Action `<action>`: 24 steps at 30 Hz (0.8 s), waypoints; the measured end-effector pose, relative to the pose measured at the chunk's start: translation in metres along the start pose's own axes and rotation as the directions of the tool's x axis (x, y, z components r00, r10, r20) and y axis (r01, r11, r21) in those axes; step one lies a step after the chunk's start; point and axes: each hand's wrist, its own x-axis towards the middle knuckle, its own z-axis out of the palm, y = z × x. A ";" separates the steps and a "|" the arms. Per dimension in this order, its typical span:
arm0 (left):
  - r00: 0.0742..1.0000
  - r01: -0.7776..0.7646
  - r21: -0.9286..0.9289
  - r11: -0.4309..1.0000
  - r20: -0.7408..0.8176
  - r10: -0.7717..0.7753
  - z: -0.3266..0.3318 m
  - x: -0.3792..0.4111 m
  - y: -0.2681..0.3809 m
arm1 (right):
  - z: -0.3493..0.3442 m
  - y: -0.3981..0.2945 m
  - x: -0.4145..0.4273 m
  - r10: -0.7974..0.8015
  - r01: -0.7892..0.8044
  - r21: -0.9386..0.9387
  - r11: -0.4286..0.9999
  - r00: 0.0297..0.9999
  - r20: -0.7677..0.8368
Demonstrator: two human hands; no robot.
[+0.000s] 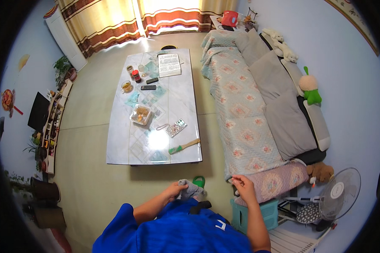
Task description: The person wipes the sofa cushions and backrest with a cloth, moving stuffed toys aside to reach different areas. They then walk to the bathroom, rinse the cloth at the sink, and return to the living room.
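In my left hand [174, 191] is a bunched grey cloth [190, 189], held in front of my body above the floor. My right hand [244, 187] is at the near corner of the sofa, its thumb and fingers drawn together. Beside its fingertips is the edge of a light blue floral quilted sofa cover [240, 126]. Whether the fingers pinch that edge is too small to tell. Just below lies a pink floral quilted cover [278, 183] over the sofa's near end. A green slipper [199, 181] shows past the grey cloth.
Ahead stands a marble-patterned coffee table [120, 145] bearing a green-bristled brush [183, 146], a phone [176, 128], a food container [140, 114], remote controls [148, 87] and an open book [169, 64]. To my right are a teal plastic crate [240, 215] and a fan [338, 193].
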 end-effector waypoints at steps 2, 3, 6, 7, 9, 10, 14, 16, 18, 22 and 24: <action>1.000 -0.012 -0.052 0.999 0.021 0.013 0.004 0.021 -0.002 | 0.001 0.012 0.030 -0.006 0.004 0.079 0.997 1.000 0.022; 0.999 -0.019 -0.044 0.999 0.037 0.020 0.016 0.034 0.009 | -0.004 0.013 0.043 -0.002 -0.001 0.097 0.995 1.000 0.026; 0.993 -0.069 -0.094 0.993 0.091 0.077 0.053 0.065 0.050 | -0.019 -0.006 0.071 0.029 -0.035 0.042 0.999 0.991 0.130; 0.987 -0.103 -0.078 0.992 0.114 0.112 0.067 0.067 0.073 | -0.023 -0.008 0.080 0.041 -0.051 0.059 0.997 0.985 0.170; 0.973 -0.163 -0.143 0.976 0.142 0.183 0.080 0.077 0.103 | -0.029 -0.009 0.098 0.065 -0.061 -0.029 0.998 0.979 0.193; 0.973 -0.198 -0.119 0.973 0.093 0.209 0.083 0.082 0.116 | -0.032 -0.011 0.114 0.060 -0.046 -0.074 0.996 0.978 0.202; 0.971 -0.226 -0.270 0.936 0.009 0.237 0.076 0.102 0.114 | -0.038 -0.014 0.178 0.020 0.018 -0.118 0.993 0.950 0.311; 0.969 -0.243 -0.302 0.922 -0.112 0.219 0.065 0.107 0.108 | -0.031 -0.023 0.214 -0.020 0.068 -0.100 0.993 0.910 0.413; 0.954 -0.283 -0.347 0.894 -0.201 0.225 0.061 0.111 0.111 | -0.027 -0.042 0.254 -0.038 0.145 -0.179 0.973 0.867 0.497; 0.911 -0.387 -0.476 0.790 -0.331 0.247 0.065 0.128 0.128 | -0.024 -0.069 0.334 -0.116 0.271 -0.176 0.946 0.793 0.598; 0.885 -0.429 -0.492 0.758 -0.397 0.244 0.080 0.146 0.145 | -0.032 -0.078 0.369 -0.136 0.296 -0.151 0.943 0.757 0.640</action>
